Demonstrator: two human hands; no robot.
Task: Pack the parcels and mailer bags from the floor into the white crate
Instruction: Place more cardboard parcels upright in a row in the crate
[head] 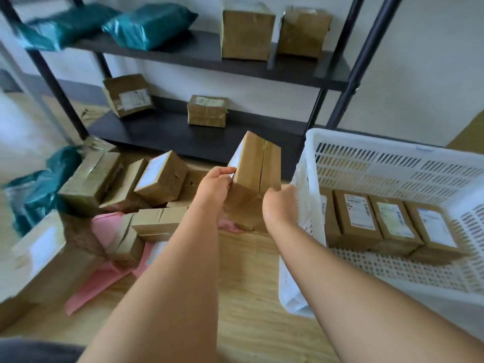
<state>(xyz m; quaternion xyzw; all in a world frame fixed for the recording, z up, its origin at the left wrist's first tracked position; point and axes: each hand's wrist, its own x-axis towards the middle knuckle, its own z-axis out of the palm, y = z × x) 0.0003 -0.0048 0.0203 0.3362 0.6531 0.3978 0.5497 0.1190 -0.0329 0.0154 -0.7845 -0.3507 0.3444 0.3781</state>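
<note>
Both my hands hold one brown cardboard parcel [255,174] upright above the floor, just left of the white crate [311,205]. My left hand [213,186] grips its left edge near the white label; my right hand [279,205] grips its lower right corner. Inside the crate, several labelled parcels [392,221] lie in a row along the far side. A heap of brown parcels [159,179] lies on the floor to the left, with pink mailer bags [104,276] under them and teal mailer bags [36,195] at the far left.
A dark metal shelf rack [209,58] stands behind, holding teal bags [146,24] and brown boxes [246,32] on upper and lower boards. A large box [44,258] sits at the near left. Bare wooden floor [248,297] lies between my arms.
</note>
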